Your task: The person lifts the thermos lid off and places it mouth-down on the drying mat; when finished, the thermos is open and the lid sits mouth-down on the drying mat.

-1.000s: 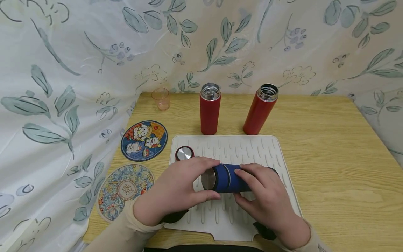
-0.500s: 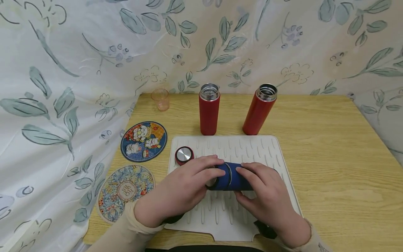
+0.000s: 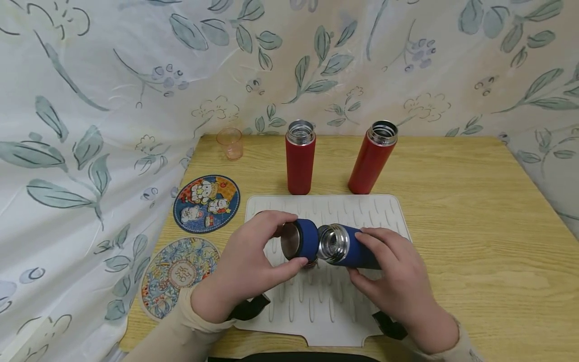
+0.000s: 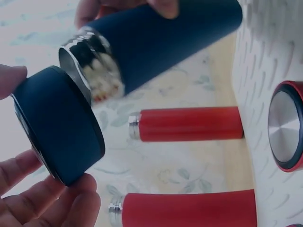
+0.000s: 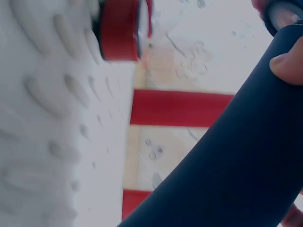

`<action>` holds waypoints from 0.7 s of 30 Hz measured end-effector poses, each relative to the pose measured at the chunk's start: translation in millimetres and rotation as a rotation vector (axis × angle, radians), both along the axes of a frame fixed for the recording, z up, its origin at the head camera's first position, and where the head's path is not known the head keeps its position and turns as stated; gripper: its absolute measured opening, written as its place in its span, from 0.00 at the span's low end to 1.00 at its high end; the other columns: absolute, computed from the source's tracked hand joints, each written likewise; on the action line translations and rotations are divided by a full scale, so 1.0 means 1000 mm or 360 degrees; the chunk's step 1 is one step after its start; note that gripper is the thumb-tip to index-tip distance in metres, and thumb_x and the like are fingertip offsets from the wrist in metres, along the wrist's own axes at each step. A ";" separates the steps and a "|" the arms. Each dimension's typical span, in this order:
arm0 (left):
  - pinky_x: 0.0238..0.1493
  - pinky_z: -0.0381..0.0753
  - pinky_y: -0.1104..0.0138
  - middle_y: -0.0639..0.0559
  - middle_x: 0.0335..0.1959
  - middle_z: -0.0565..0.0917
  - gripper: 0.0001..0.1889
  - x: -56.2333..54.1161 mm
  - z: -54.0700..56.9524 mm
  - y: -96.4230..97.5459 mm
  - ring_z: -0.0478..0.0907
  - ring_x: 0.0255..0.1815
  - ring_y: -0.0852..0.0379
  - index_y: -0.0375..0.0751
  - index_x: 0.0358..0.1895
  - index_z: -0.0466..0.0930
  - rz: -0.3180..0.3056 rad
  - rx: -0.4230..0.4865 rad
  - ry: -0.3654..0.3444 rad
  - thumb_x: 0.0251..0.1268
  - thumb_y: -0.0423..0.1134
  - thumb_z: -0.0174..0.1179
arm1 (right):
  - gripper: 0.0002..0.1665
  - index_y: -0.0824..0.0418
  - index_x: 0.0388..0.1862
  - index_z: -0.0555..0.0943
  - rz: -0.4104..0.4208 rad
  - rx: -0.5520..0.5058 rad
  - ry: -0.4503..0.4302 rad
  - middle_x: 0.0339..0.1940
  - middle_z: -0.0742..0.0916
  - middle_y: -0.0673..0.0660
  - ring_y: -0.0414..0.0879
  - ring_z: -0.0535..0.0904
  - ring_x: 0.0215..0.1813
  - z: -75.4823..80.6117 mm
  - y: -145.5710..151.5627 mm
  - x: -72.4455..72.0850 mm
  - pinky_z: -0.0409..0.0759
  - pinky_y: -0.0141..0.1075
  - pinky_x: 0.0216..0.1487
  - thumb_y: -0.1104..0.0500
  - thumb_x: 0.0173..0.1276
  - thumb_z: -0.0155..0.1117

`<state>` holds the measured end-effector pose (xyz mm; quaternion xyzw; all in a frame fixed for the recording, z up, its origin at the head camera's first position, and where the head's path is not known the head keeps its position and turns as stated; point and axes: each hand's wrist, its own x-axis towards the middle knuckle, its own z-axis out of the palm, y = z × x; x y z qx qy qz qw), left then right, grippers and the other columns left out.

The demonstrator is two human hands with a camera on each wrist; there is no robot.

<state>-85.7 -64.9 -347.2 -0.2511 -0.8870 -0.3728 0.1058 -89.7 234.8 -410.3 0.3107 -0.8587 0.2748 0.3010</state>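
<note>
Above the ridged mat (image 3: 362,211), left hand (image 3: 246,264) gripped the blue cap (image 3: 302,240), right hand (image 3: 398,276) the flask (image 3: 350,247); best kept level, cap drawn straight off.

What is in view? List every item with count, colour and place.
Blue steel flask body: one, held over the mat.
Blue flask cap: one, off, beside the flask mouth.
Red open flasks: two, upright behind the mat.
Red steel-topped cap: one, on the mat.
White ribbed mat: one, table centre.
Round patterned coasters: two, left.
Pink clear cup: one, back left.
Left hand: grips the cap.
Right hand: grips the flask body.
</note>
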 end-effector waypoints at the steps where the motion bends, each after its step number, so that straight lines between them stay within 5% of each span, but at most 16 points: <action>1: 0.55 0.93 0.56 0.50 0.60 0.89 0.35 0.000 0.000 0.000 0.86 0.55 0.57 0.43 0.67 0.83 0.0005 -0.0015 0.0006 0.57 0.47 0.85 | 0.33 0.64 0.63 0.86 -0.0031 -0.0042 -0.0004 0.57 0.90 0.64 0.61 0.86 0.55 0.001 0.003 -0.001 0.84 0.37 0.65 0.42 0.71 0.72; 3: 0.57 0.92 0.56 0.51 0.62 0.89 0.35 -0.001 -0.001 -0.001 0.86 0.58 0.56 0.43 0.67 0.84 0.0006 -0.0058 0.0011 0.57 0.48 0.85 | 0.38 0.65 0.64 0.85 -0.0097 -0.0161 -0.0045 0.57 0.89 0.66 0.61 0.85 0.55 0.002 0.011 -0.003 0.76 0.27 0.71 0.34 0.75 0.67; 6: 0.60 0.91 0.56 0.52 0.63 0.89 0.34 -0.001 -0.003 -0.002 0.85 0.61 0.55 0.44 0.67 0.85 0.0007 -0.0142 0.0028 0.58 0.49 0.85 | 0.43 0.69 0.66 0.82 -0.0207 -0.0359 -0.0136 0.58 0.89 0.68 0.48 0.84 0.59 0.006 0.025 -0.007 0.67 0.19 0.71 0.34 0.70 0.73; 11: 0.59 0.90 0.55 0.52 0.62 0.87 0.34 0.001 -0.014 -0.009 0.85 0.60 0.54 0.45 0.66 0.86 0.0080 -0.0257 0.0022 0.56 0.47 0.86 | 0.45 0.69 0.70 0.79 -0.0513 -0.0765 -0.0377 0.63 0.86 0.47 0.29 0.77 0.64 0.013 0.050 -0.010 0.72 0.22 0.62 0.69 0.52 0.87; 14: 0.60 0.90 0.54 0.50 0.62 0.87 0.34 0.004 -0.024 -0.015 0.85 0.60 0.52 0.46 0.65 0.87 0.0170 -0.0344 -0.0035 0.54 0.46 0.87 | 0.51 0.62 0.73 0.77 -0.0725 -0.1078 -0.0477 0.64 0.81 0.37 0.34 0.79 0.62 0.014 0.064 -0.013 0.73 0.27 0.58 0.80 0.48 0.82; 21: 0.61 0.89 0.51 0.49 0.59 0.88 0.32 0.009 -0.048 -0.025 0.86 0.58 0.47 0.44 0.62 0.89 0.0281 -0.0505 -0.0120 0.52 0.44 0.88 | 0.52 0.55 0.79 0.68 -0.1085 -0.1378 -0.0477 0.67 0.78 0.43 0.38 0.76 0.64 0.012 0.094 -0.021 0.74 0.32 0.61 0.75 0.59 0.79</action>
